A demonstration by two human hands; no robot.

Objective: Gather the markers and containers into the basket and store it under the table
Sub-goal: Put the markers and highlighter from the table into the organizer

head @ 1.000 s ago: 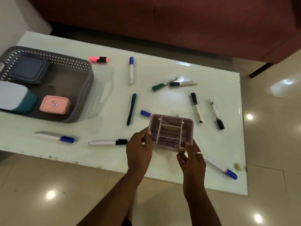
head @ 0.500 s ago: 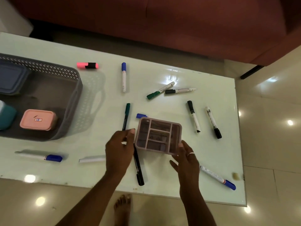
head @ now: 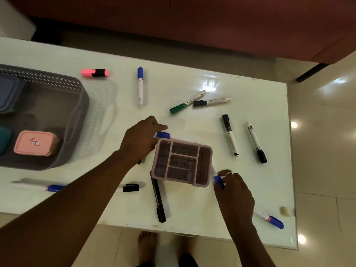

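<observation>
Between the left hand (head: 141,140) and right hand (head: 235,193) sits the pink box (head: 183,162) — right hand pinches a blue marker (head: 218,180); left hand's hold, cannot tell.

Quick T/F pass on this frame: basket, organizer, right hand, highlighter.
1. The pink container sits inside the basket. True.
2. The divided organizer is in the basket. False: it stands on the table.
3. The right hand pinches a blue-capped marker. True.
4. The pink highlighter lies in the organizer. False: it lies on the table, beyond the basket's far corner.
</observation>
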